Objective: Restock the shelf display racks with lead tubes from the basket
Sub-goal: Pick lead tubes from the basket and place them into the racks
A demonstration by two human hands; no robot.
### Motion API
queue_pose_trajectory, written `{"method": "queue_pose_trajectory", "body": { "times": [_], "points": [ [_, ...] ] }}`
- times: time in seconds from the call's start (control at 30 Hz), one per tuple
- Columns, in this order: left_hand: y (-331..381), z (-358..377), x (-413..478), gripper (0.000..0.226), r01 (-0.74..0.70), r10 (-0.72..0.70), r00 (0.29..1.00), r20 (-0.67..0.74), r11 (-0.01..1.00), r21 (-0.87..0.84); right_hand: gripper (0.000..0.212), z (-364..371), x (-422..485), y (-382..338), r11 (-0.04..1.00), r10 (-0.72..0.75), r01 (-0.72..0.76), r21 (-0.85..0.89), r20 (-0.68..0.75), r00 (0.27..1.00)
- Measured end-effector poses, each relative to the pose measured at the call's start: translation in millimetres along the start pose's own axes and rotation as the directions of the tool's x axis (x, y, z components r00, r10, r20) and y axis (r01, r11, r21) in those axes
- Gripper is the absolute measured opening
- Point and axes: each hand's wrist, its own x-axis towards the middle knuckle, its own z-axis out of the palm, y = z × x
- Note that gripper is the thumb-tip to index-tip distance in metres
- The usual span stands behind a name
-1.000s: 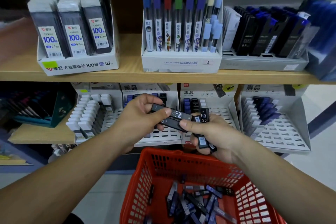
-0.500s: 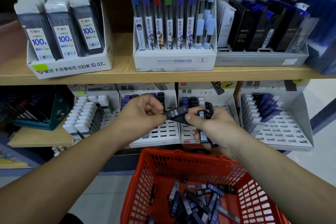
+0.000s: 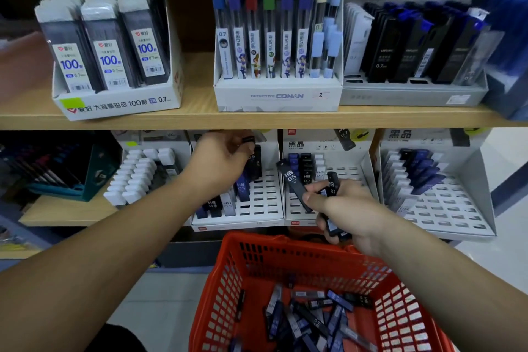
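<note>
Head view shows the left hand (image 3: 221, 158) pinching one lead tube (image 3: 248, 140) just above the 0.5 rack (image 3: 265, 197), so I think it should go down upright into a free slot below that hand, while the right hand (image 3: 347, 208) grips spare tubes (image 3: 292, 181) above the basket (image 3: 285, 243).

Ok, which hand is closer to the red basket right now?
Right. The right hand holds lead tubes just above the far rim of the basket; the left hand is higher up, at the display rack under the shelf.
</note>
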Motion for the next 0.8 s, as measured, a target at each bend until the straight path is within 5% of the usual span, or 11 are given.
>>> {"method": "queue_pose_trajectory", "body": {
  "times": [0.23, 0.5, 0.8],
  "points": [
    [-30.2, 16.7, 8.7, 0.014, 0.058, -0.068, 0.989, 0.133, 0.995, 0.082, 0.017, 13.1, 6.9, 5.6, 1.000, -0.003, 0.003, -0.004, 0.044, 0.999],
    [-31.1, 20.9, 21.1, 0.019, 0.059, -0.066, 0.993, 0.093, 0.996, 0.074, 0.019, 17.6, 10.2, 4.8, 1.000, -0.001, 0.001, 0.015, 0.033, 0.999],
    [-37.7, 14.5, 20.1, 0.015, -0.057, 0.004, 0.987, 0.160, 0.943, 0.327, 0.019, 20.8, 11.6, 3.5, 1.000, 0.002, -0.003, 0.016, 0.023, 1.000]
  ]
}}
